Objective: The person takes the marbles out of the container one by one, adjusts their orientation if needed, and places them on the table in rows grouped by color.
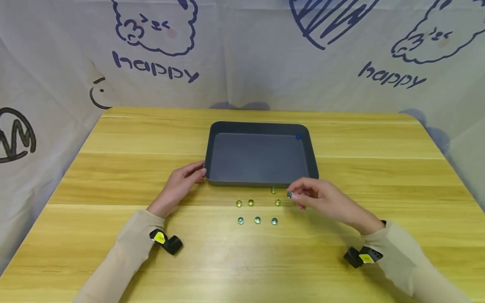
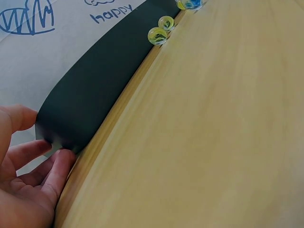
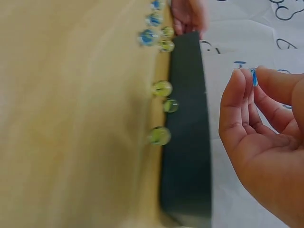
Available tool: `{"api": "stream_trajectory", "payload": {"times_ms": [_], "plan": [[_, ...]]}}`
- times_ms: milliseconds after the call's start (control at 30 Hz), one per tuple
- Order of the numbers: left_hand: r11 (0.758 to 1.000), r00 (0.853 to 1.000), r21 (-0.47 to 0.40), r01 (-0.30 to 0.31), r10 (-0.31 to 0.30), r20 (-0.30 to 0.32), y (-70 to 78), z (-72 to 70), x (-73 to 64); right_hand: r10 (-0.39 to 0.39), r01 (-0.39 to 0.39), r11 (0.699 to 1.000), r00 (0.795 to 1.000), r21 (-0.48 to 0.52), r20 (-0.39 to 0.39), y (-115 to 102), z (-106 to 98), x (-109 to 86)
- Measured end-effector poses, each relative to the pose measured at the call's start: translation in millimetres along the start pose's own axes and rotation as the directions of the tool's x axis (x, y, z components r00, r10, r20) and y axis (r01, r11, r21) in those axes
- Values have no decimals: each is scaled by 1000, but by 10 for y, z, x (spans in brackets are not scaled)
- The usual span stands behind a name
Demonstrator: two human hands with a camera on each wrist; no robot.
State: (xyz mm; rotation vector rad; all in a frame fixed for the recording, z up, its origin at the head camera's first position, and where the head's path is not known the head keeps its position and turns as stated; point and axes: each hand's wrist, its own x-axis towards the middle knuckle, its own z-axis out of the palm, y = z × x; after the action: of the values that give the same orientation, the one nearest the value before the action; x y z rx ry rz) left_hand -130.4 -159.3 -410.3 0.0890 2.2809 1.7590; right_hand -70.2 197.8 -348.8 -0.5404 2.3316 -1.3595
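My right hand (image 1: 316, 198) pinches a clear marble with a blue swirl (image 3: 254, 77) between thumb and fingertips, just off the near right part of a dark grey tray (image 1: 261, 184). At the tray's near left corner, the fingertips of my left hand (image 1: 179, 185) touch the outside wall. Inside the tray, a dark blue marble (image 1: 298, 137) lies near the far right corner. Several yellow-swirled marbles (image 1: 251, 202) sit on the table along the tray's near side. Closer to me, three blue-swirled marbles (image 1: 257, 220) form a row.
Everything stands on a wood-grain table (image 1: 212, 269). Behind it hangs a white cloth (image 1: 242, 54) with drawn figures and the word "happy". Each wrist wears a small black camera, such as the left one (image 1: 172, 245).
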Motion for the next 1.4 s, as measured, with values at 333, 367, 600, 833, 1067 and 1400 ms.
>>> {"api": "stream_trajectory", "payload": {"times_ms": [333, 367, 600, 833, 1067, 1400], "plan": [[1000, 1000, -9, 4, -4, 7, 3, -5, 9, -9, 7, 1000, 997, 23, 79, 267, 132, -74], [1000, 1000, -8, 3, -3, 8, 3, -7, 8, -6, 4, 1000, 996, 25, 85, 278, 147, -78], [1000, 1000, -4, 1, -1, 12, -2, -12, 3, 3, -1, 1000, 996, -24, 92, 330, 217, -85], [1000, 1000, -2, 1, -1, 10, -14, -7, 6, -5, 14, 994, 997, -105, 83, 347, 244, -100], [1000, 1000, -1, 1, -1, 4, -16, -2, 2, -30, 40, 986, 997, -163, 64, 379, 265, -110], [1000, 1000, -4, 1, -1, 3, -13, 5, 6, -28, 39, 980, 998, -196, 57, 379, 290, -93]]}}
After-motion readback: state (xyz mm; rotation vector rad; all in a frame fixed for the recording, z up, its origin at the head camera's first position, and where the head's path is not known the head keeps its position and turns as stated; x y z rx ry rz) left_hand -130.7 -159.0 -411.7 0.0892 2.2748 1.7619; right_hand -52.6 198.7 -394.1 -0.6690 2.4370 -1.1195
